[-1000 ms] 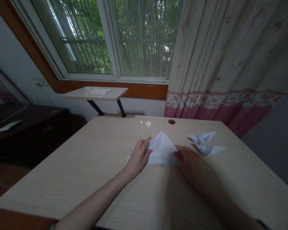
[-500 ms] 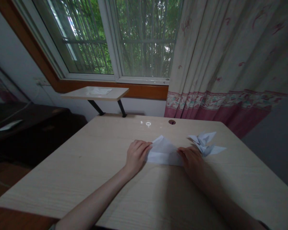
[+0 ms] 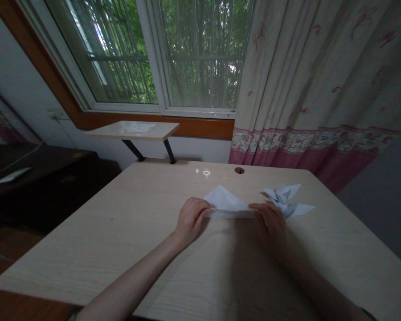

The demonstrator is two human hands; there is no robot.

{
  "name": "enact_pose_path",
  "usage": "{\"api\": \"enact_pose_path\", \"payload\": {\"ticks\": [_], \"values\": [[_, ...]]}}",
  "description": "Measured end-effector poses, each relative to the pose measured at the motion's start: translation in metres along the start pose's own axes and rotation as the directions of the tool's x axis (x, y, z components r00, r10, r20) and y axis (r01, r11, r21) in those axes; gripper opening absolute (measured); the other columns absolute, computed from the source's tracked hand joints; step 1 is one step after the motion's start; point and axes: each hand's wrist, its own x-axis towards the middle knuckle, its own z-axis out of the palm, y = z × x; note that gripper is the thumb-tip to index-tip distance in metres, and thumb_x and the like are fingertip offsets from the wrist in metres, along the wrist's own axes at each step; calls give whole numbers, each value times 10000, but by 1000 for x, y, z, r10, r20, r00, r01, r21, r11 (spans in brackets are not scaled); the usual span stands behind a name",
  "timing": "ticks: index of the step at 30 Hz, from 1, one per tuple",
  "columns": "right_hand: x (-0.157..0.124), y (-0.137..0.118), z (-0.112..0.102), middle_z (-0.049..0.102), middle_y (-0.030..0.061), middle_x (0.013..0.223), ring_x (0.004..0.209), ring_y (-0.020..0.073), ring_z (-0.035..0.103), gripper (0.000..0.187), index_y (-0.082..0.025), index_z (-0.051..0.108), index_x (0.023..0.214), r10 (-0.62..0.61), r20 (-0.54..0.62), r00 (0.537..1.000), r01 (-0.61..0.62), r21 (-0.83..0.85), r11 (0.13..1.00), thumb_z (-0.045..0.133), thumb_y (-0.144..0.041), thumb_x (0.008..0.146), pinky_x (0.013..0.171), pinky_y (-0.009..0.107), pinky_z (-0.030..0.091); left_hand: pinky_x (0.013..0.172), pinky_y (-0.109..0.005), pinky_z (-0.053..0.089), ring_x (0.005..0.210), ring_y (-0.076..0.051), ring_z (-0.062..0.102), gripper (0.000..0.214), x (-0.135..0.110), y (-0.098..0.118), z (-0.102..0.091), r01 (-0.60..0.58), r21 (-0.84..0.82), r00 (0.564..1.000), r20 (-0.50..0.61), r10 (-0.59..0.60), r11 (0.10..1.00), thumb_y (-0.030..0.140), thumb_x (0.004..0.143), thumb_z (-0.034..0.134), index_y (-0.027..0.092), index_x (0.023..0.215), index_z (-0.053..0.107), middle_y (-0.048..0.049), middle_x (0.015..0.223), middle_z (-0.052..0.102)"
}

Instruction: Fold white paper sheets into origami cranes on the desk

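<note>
A white sheet of paper (image 3: 224, 199) is stretched between my two hands just over the desk. Its far part rises to a point, and a narrow folded strip runs along the side nearest me. My left hand (image 3: 192, 218) pinches the left end of the strip between thumb and fingers. At the right end, my right hand (image 3: 270, 220) grips the paper the same way. Right beside that hand lies a folded white paper shape (image 3: 292, 203) with several pointed flaps, partly covered by the fingers.
The light wooden desk (image 3: 120, 240) has a round cable hole (image 3: 239, 170) near its back edge. A small raised shelf (image 3: 163, 132) at the back left bears white papers (image 3: 137, 128). A dark cabinet (image 3: 70, 165) stands left; a patterned curtain (image 3: 307, 89) hangs behind.
The near part of the paper has been folded up, so the strip facing me is narrower. My left hand has tilted slightly; both hands stay at the paper's ends.
</note>
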Motion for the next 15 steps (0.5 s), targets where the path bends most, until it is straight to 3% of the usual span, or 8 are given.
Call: {"api": "enact_pose_path", "payload": {"ticks": [5,10,15], "values": [[-3,-1,-4,714,46,985,944,217,656,231,-251,634,1086,71,38,997,-76,153,985,411,-277,1035,870,387,499,640,-266,494,688,-164,653,251,-6,0,1,64,-38,997,53,-62,997,325,1041,458,186,928,634,-40,784,714],[-5,-4,-5,728,29,915,837,190,689,270,-253,621,1096,186,99,978,-207,288,935,374,-353,1047,796,347,523,581,-213,505,575,-123,656,241,-13,-1,1,218,-214,970,156,-187,952,310,1054,397,192,1089,604,6,704,708],[-1,-8,-7,756,0,822,772,188,720,312,-265,647,1006,226,208,952,-270,219,938,362,-383,1052,756,321,533,575,-187,516,544,-109,670,284,-15,-1,2,323,-222,926,276,-258,920,338,1057,382,193,1110,620,17,676,715]]}}
